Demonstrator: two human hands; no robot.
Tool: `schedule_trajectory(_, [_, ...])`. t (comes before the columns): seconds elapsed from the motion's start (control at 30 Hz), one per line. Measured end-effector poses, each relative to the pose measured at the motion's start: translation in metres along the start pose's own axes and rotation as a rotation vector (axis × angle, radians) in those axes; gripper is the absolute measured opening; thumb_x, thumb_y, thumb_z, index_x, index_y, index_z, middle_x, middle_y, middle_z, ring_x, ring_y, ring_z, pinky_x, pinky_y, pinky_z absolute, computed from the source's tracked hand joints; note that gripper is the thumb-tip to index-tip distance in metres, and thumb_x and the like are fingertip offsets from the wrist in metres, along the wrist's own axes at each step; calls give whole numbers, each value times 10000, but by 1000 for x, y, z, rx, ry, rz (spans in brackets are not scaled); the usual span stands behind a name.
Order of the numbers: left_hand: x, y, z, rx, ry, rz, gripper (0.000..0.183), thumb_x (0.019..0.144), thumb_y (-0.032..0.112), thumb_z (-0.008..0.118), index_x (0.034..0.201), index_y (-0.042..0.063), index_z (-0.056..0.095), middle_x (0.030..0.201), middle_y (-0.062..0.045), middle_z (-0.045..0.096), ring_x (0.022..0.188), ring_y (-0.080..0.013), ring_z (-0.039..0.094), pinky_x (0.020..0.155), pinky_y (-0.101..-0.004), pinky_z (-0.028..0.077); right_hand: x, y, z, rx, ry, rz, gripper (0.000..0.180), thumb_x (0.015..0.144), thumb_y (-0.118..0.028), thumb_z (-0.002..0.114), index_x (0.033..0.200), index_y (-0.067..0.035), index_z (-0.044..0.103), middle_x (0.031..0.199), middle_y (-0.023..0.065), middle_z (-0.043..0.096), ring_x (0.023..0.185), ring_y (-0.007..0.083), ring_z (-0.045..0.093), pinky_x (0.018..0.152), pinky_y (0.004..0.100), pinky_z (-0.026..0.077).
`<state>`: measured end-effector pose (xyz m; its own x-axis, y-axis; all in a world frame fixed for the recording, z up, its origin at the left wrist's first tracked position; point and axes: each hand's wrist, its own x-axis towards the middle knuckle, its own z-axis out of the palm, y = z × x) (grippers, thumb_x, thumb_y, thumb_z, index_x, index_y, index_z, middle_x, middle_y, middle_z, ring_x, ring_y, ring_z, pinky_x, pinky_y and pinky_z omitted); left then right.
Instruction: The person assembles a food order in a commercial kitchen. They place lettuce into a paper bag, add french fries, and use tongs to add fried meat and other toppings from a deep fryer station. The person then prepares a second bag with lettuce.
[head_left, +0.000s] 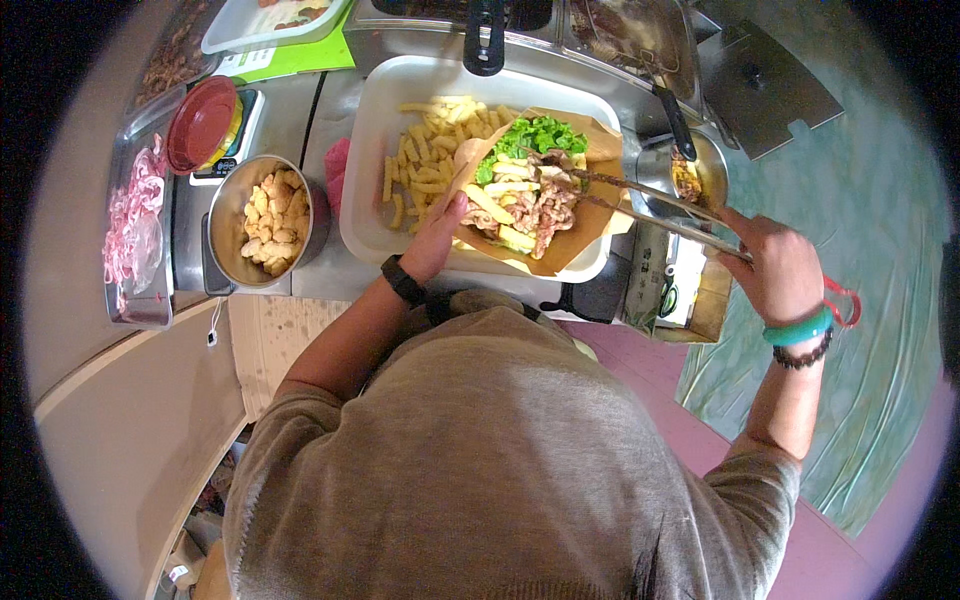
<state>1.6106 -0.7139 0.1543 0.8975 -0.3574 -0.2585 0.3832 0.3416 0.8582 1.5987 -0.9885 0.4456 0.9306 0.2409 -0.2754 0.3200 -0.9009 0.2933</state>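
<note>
My left hand grips the near-left side of a brown paper food bag, which is tilted with its mouth towards me. Inside it show green leafy lettuce, pieces of cooked meat and several French fries. With my right hand I hold long metal tongs, whose tips reach into the bag at the meat. Beneath the bag stands a white plastic tub, with a pile of fries in its left part.
A steel pot of fried chunks stands left, near a tray of raw sliced meat and a red bowl on a scale. Fryers with black handles line the back. A steel pot and a cardboard box stand right.
</note>
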Motion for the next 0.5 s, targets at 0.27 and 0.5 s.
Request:
schedule_trajectory(0.27, [3,-7,-2,-39,-24,-6,443,917,274,323,1251,-17,321,1196,-82,428,1092,-150,402,940,-268,305,36,-15,8,-207,-58,-77,251,738,-285,573,962,-172,567,671,94,591,648,257,597,549,362,485])
schedule_trajectory(0.5, [-2,-1,2,-155,-69,25,450,918,271,305,1265,-15,298,1221,-88,409,1117,-153,382,960,-272,280,23,-5,-5,45,-135,23,354,692,-177,607,1034,-100,553,829,158,593,733,316,569,623,391,451])
